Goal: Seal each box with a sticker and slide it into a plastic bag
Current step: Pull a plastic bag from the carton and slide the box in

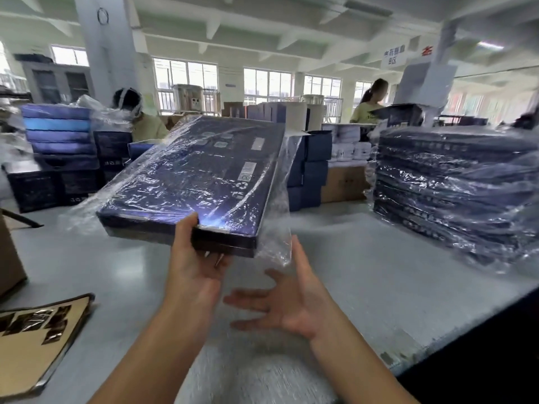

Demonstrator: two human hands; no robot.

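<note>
Fingers and thumb of our left hand clamp the near edge of the box, with the thumb on top and the fingers curled underneath. We hold this flat, dark blue box up over the table, tilted so its far end sits higher than the near one. It lies inside the plastic bag, which covers its top face; the bag's loose clear film hangs off the right side and near right corner. Our right hand is just below that loose film, palm up, fingers spread apart and holding nothing; we cannot tell whether a fingertip touches the film. On the right of the table stands a stack of bagged boxes. At the near left lies a brown sheet with dark shapes on it, and beside it the edge of a cardboard carton. More blue boxes are piled at the far left.
</note>
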